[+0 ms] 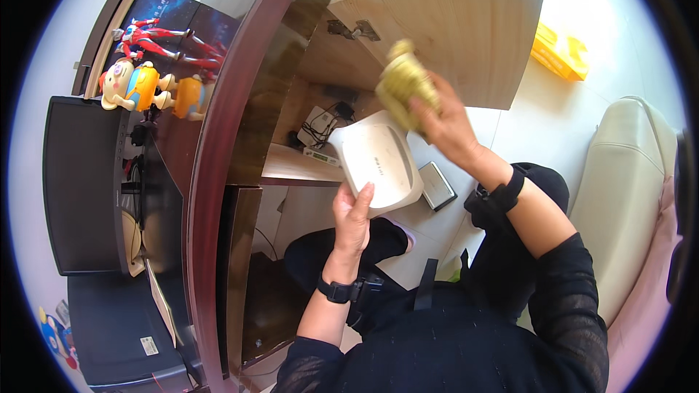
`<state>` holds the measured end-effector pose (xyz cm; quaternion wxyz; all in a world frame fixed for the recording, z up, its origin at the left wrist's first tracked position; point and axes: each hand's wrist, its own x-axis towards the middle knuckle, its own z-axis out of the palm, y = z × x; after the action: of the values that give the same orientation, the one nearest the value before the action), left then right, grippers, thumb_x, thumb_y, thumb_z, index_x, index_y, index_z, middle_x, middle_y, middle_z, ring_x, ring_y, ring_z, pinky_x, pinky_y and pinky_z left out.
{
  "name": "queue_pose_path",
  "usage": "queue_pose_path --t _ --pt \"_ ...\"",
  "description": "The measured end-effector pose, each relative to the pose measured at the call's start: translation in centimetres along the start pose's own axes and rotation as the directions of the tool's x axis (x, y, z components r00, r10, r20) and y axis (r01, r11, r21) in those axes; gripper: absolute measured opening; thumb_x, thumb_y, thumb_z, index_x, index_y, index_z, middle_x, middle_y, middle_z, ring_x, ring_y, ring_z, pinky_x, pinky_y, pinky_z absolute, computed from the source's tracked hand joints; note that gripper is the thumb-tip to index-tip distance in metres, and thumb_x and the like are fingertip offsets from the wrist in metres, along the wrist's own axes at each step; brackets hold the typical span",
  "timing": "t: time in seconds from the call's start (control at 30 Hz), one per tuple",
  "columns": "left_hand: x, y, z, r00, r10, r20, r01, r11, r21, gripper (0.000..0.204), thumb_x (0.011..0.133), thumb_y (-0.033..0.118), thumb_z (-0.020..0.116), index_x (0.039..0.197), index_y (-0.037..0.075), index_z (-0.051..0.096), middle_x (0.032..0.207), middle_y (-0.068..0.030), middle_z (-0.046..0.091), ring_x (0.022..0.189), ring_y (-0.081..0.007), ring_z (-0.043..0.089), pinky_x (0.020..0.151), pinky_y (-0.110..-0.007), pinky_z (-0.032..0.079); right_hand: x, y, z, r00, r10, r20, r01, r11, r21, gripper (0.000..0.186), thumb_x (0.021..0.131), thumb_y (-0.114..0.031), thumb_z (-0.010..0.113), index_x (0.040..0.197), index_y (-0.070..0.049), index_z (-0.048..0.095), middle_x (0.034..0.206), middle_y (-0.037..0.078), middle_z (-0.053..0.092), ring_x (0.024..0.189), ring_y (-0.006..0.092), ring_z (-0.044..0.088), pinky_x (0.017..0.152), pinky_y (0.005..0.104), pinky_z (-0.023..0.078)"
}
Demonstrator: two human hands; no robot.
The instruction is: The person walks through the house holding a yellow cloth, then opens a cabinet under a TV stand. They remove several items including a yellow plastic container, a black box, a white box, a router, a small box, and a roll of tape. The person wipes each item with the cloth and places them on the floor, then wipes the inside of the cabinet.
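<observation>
Left hand (354, 212): clasped on near edge of white router (378, 160), held before open cabinet shelf (291, 165). Right hand (444, 120): closed on yellow-green cloth (404, 84), blurred, at far end. Step, judged: wiping casing. Next stroke calls for steady support.

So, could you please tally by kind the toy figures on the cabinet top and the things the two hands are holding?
Toy figures: 3 – a red and silver one, a yellow and blue one, an orange one
White flat devices: 1, in the left hand
Yellow-green cloths: 1, in the right hand
Total: 5
</observation>
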<state>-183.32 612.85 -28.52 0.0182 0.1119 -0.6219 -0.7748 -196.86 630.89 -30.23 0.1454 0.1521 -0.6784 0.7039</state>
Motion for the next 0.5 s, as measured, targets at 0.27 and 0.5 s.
queue_pose_path --t 0.27,0.5 --pt "1.3 -2.5 0.0 0.983 0.170 0.070 -0.184 0.896 0.404 0.038 0.086 0.006 0.066 0.120 -0.003 0.052 0.113 -0.0083 0.060 0.099 -0.0118 0.057 0.080 -0.025 0.047 -3.2 -0.9 2.3 0.696 -0.402 0.595 0.605 0.774 -0.185 0.054 0.071 -0.020 0.068 0.124 -0.015 0.058 0.126 0.002 0.057 0.119 0.0248 0.048 0.092 0.0440 0.037" --pt "0.3 -1.8 -0.2 0.991 0.098 0.094 -0.122 0.949 0.292 0.045 0.088 0.010 0.065 0.126 -0.004 0.048 0.116 -0.0097 0.059 0.105 -0.0150 0.056 0.093 -0.028 0.043 0.8 1.8 -0.8 0.811 0.556 0.181 -0.381 0.738 -0.556 0.048 0.091 -0.044 0.049 0.092 0.002 0.065 0.083 0.027 0.064 0.076 0.0407 0.063 0.068 0.0486 0.050"
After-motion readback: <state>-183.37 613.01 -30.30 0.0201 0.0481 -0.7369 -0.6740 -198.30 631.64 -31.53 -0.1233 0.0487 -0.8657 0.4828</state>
